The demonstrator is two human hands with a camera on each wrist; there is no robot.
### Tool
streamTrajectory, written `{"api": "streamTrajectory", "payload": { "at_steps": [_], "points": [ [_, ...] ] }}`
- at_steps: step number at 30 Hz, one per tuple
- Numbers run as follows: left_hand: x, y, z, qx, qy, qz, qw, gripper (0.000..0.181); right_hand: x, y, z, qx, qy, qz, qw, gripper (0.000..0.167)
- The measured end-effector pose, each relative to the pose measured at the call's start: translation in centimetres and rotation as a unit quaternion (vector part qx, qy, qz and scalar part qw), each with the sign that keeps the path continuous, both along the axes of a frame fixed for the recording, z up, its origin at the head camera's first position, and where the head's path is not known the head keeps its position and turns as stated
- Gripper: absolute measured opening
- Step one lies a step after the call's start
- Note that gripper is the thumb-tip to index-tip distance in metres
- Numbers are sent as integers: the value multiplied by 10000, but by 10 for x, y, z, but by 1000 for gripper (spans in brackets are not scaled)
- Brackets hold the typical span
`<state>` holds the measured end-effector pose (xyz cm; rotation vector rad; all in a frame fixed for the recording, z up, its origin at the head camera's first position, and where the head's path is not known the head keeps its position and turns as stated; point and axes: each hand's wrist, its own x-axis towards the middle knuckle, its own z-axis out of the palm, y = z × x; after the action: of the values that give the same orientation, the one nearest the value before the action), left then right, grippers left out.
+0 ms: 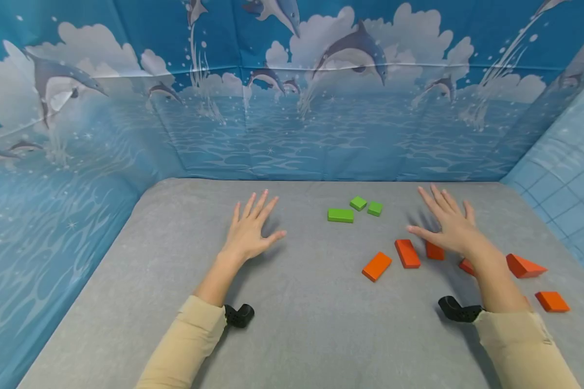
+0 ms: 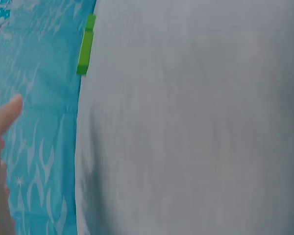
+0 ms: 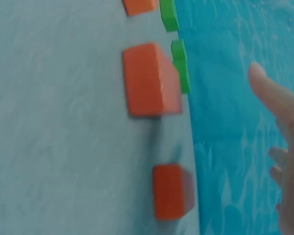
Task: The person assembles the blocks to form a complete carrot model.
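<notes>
My left hand [image 1: 248, 232] hovers above the left half of the grey table with its fingers spread, holding nothing. In the left wrist view only its thumb [image 2: 9, 115] and part of the palm show. My right hand [image 1: 450, 227], also spread and holding nothing, is raised over a group of red and orange blocks. Nearest it are a red block [image 1: 435, 250], partly hidden by the hand, and a red rectangular block [image 1: 407, 254]. Another red block [image 1: 467, 266] is half covered by the right forearm. An orange block [image 1: 377, 267] lies left of these.
Toward the back middle lie a long green block [image 1: 340, 215] and two small green blocks [image 1: 358, 203]. Right of the right forearm are a red triangular block [image 1: 525, 266] and an orange-red block [image 1: 552, 301]. A dolphin-print curtain [image 1: 282, 135] borders the grey table [image 1: 292, 335].
</notes>
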<state>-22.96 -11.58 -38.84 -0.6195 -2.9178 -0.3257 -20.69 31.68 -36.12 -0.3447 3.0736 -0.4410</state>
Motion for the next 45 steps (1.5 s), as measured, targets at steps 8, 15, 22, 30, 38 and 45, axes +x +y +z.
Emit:
{"api": "streamTrajectory", "payload": {
  "at_steps": [8, 15, 22, 30, 38, 45],
  "points": [
    [7, 49, -6, 1210, -502, -1603, 9783, 83, 11, 10, -21, -1635, 74, 941, 9820, 89],
    [13, 98, -12, 1677, -953, -2751, 9419, 84, 20, 11, -39, -2634, -512, 1330, 9541, 76],
    [13, 130, -24, 1634, -1174, -3245, 9242, 80, 24, 10, -48, -2652, -358, 1467, 9523, 67],
    [9, 150, -32, 1375, -1262, -3580, 9149, 70, 20, 11, -56, -2622, -22, 1881, 9465, 61],
    [6, 161, -38, 931, -1315, -3682, 9157, 62, 20, 14, -60, -2427, 56, 1904, 9512, 57],
    [8, 163, -41, 836, -1335, -3593, 9199, 56, 22, 14, -60, -2370, -9, 1790, 9549, 56]
  ]
}}
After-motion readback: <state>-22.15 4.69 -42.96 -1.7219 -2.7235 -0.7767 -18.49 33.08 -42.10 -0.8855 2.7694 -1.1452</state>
